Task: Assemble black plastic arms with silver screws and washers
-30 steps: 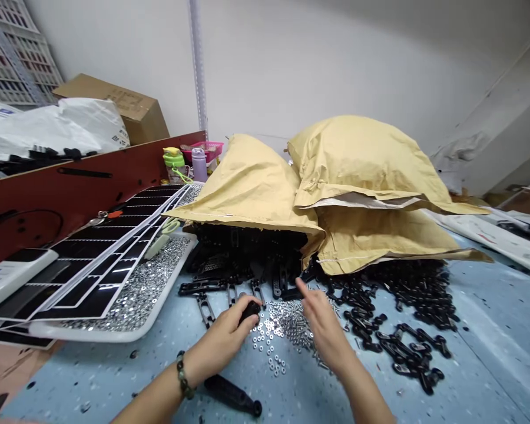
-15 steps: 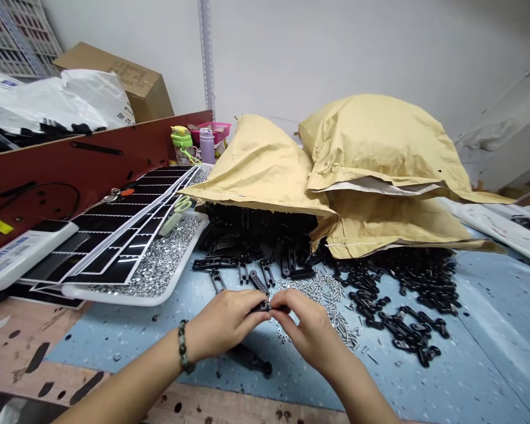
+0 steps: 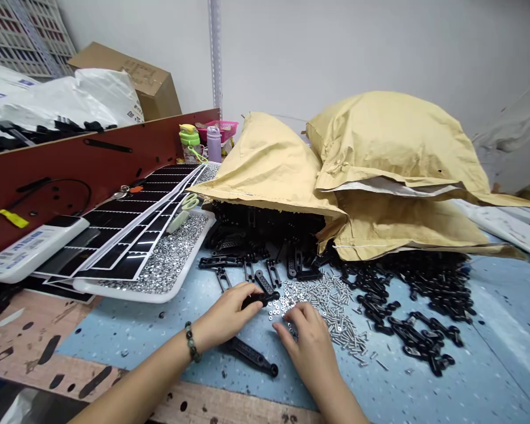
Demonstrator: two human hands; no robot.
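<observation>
My left hand (image 3: pixel 232 313), with a beaded bracelet on the wrist, is closed on a black plastic part (image 3: pixel 259 298) held between thumb and fingers. To its right, my right hand (image 3: pixel 310 340) reaches down over small silver nuts (image 3: pixel 274 312), its thumb and fingertips apart. Its curled fingers partly hide the nuts beneath. A pile of silver screws (image 3: pixel 335 299) spreads just beyond that hand. Below my left hand lies a longer black arm-shaped piece (image 3: pixel 252 357), partly covered by the hand. Slotted black parts (image 3: pixel 272 273) lie behind both hands.
Yellow paper sacks (image 3: pixel 269 159) stand at the back, one spilling black parts. Black links (image 3: pixel 424 338) lie in heaps to the right. At left, a white tray (image 3: pixel 168 296) of small metal pieces sits partly under black label sheets (image 3: pixel 115 247), near a white box-shaped device (image 3: pixel 35 250).
My hands have come apart. The right hand has moved right and down to the nuts and its fingers have parted; the left keeps the black part. The view has shifted slightly left.
</observation>
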